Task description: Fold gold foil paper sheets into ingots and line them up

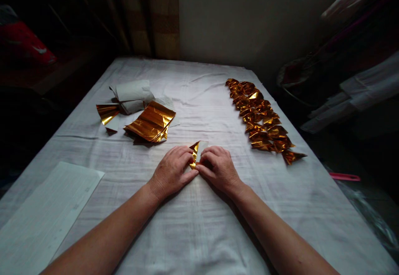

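Pinched between the fingers of the left hand point(173, 169) and the right hand point(220, 167), a small piece of gold paper point(194, 154) is held at the middle of the table, over the white cloth point(193, 233). Its shiny gold side is gripped by the left fingers and its pale side by the right ones, and the two thumbs are brought close together at its near edge. Whether it is pressed against the cloth or slightly raised cannot be told.

Most of the view is taken up by the cloth, which is lightly creased. Beyond its far edge a plain wall point(233, 21) is seen, with a dark patterned curtain point(156, 13) hung to its left. At the near left corner a large white sheet point(52, 212) is laid flat. Along the right side, folded gold pieces point(257, 115) are lined up in close, slanting rows, with one piece placed at the near end. Left of centre, a stack of gold sheets point(152, 121) is set down, slightly fanned. Just behind it a white roll point(132, 91) is placed, and beside that a curled gold sheet point(107, 112) is left. Past the right edge, a thin pink handle point(345, 177) is shown.
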Available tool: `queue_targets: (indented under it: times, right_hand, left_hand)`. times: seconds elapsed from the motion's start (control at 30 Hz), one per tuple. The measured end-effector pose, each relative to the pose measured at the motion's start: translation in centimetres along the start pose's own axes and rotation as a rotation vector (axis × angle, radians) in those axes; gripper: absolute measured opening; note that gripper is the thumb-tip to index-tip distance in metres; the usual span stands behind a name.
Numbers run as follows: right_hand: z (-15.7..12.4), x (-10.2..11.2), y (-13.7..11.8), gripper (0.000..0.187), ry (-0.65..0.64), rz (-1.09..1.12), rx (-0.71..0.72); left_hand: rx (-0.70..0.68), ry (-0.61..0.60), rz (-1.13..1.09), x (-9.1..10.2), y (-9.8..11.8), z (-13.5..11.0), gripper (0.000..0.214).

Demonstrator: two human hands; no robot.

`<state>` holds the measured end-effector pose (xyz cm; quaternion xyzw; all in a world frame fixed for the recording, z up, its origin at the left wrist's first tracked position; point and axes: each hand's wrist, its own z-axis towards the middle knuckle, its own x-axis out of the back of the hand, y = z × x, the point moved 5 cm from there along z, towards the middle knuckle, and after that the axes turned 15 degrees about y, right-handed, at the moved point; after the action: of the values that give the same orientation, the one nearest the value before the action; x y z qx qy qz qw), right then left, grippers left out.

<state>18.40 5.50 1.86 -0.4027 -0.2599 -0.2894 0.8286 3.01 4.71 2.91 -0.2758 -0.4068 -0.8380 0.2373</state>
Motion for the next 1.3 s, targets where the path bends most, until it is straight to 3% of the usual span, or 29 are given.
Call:
queue_targets:
  times: [0.5,0.77,0.87,1.03,1.2,1.3]
  right_hand:
    - [0.0,0.2,1.4,0.008,0.022,0.095,-0.033]
    - [-0.1,0.4,0.6,0.011,0.03,0.014,-0.039]
    - [-0.2,0.3,1.0,0.002,0.047,0.021,-0.042]
    - [-0.3,0.6,2.8,0.027,0.177,-0.064,-0.117]
    - [0.3,0.6,3.5,0.04,0.129,-0.149,-0.195]
    - [1.1,0.7,3.5,0.038,0.106,-0.144,-0.242]
  left_hand:
    - [0.017,-0.019,0.01,-0.2,-0.2,-0.1,0.018]
    - [0.04,0.001,-0.007,-0.2,-0.2,-0.1,0.018]
    - [0.043,0.003,-0.012,-0.1,-0.3,-0.1,0.017]
    - [0.004,-0.014,-0.028,0.0,-0.4,-0.1,0.016]
    - [-0.019,-0.023,-0.024,0.3,-0.5,-0.1,0.02]
    - [-0.023,-0.007,-0.038,0.4,-0.6,-0.2,0.042]
